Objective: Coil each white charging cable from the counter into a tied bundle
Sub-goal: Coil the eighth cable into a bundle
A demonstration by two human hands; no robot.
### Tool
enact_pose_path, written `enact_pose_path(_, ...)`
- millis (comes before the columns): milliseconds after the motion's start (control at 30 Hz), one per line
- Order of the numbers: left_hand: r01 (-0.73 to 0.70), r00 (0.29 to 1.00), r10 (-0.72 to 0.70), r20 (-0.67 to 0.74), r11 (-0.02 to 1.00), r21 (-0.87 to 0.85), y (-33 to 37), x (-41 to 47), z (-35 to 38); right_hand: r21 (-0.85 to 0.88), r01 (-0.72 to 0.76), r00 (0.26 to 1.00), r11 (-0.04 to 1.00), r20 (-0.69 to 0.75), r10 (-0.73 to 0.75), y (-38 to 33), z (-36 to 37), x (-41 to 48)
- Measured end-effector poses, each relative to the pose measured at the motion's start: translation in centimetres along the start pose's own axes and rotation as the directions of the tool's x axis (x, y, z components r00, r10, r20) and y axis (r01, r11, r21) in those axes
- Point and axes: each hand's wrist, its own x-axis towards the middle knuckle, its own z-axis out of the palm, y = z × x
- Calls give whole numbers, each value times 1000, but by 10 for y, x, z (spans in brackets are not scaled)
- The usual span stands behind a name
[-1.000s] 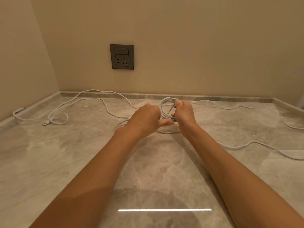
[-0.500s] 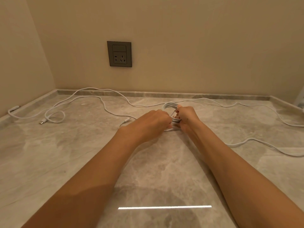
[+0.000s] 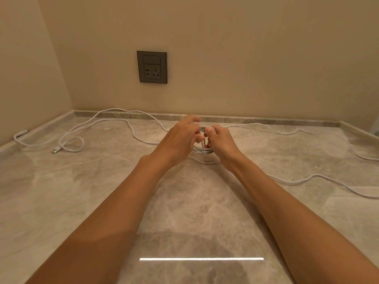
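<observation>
I see my right hand with its fingers curled round a small coil of white cable, low over the marble counter near the back wall. My left hand is against the coil's other side, fingers blurred, so I cannot tell whether it grips. Loose cable trails left to a connector
</observation>
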Motion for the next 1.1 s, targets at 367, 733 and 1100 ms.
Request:
enact_pose_path(367,185,972,-184,-143,983,-1,-9,4,1,72,50,992,996,116,-58,-4,7,-10)
enact_pose_path(733,271,937,-271,-221,962,-31,-9,9,-8,75,124,973,989,185,-136,-13,9,-19)
enact_pose_path(1100,283,941,-294,-170,955,-88,-8,3,-10,80,128,958,989,249,-144,-13,3,-22)
